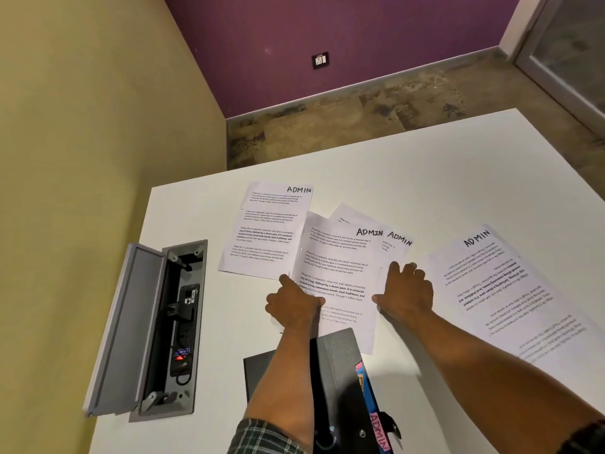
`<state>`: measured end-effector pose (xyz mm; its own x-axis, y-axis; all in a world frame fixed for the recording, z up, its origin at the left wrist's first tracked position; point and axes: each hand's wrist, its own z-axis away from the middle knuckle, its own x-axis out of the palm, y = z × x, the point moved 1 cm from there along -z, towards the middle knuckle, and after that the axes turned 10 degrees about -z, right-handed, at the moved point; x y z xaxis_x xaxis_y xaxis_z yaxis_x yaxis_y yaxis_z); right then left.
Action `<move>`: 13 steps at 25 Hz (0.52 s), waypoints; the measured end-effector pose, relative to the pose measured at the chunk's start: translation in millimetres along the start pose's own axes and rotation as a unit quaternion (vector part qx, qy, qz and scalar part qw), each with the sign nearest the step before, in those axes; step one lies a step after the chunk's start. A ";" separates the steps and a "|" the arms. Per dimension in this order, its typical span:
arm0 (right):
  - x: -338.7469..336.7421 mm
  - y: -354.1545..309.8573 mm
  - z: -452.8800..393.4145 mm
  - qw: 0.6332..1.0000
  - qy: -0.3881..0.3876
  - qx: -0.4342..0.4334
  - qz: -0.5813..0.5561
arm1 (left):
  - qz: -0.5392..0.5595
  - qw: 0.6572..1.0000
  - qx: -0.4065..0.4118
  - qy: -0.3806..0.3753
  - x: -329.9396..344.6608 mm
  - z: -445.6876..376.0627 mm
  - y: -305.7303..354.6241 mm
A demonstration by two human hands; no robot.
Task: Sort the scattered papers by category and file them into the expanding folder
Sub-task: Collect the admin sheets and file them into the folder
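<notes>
Several white printed sheets, each hand-marked ADMIN, lie on the white table. One sheet lies at the far left. A middle sheet overlaps it and covers another sheet. A large sheet at the right is turned the other way. My left hand pinches the middle sheet's left edge, thumb on top. My right hand rests at that sheet's right edge, its fingers spread on the table. The dark grey expanding folder stands open near me, with a pink ADMIN tab.
An open cable box is sunk into the table at the left, its grey lid standing up. A yellow wall runs along the table's left side. Beyond the far table edge are brown floor and a purple wall.
</notes>
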<state>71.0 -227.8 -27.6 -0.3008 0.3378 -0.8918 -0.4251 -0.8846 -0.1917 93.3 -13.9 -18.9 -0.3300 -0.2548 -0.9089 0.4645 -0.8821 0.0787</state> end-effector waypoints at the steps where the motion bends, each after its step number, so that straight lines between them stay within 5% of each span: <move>1: -0.3 -0.5 0.1 1.000 0.001 0.000 -0.004 | 0.052 0.999 0.000 -0.006 -1.0 -2.1 -1.6; 4: 0.2 -2.6 -0.4 1.000 -0.004 0.008 -0.019 | 0.235 0.972 0.004 -0.008 -8.7 -5.4 -6.8; 8: 3.9 -8.8 3.6 0.989 0.008 0.049 -0.142 | 0.340 0.940 0.025 0.012 -16.1 -13.0 -16.1; 13: 22.6 -7.8 30.1 0.848 0.091 0.055 -0.519 | 0.492 0.869 -0.016 -0.051 -22.5 -18.5 -20.9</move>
<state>41.8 -203.6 -33.9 0.4176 0.8518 -0.3163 -0.4604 -0.1017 -0.8819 106.2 17.5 -7.7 0.1694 -0.9144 -0.3676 0.5849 -0.2069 0.7843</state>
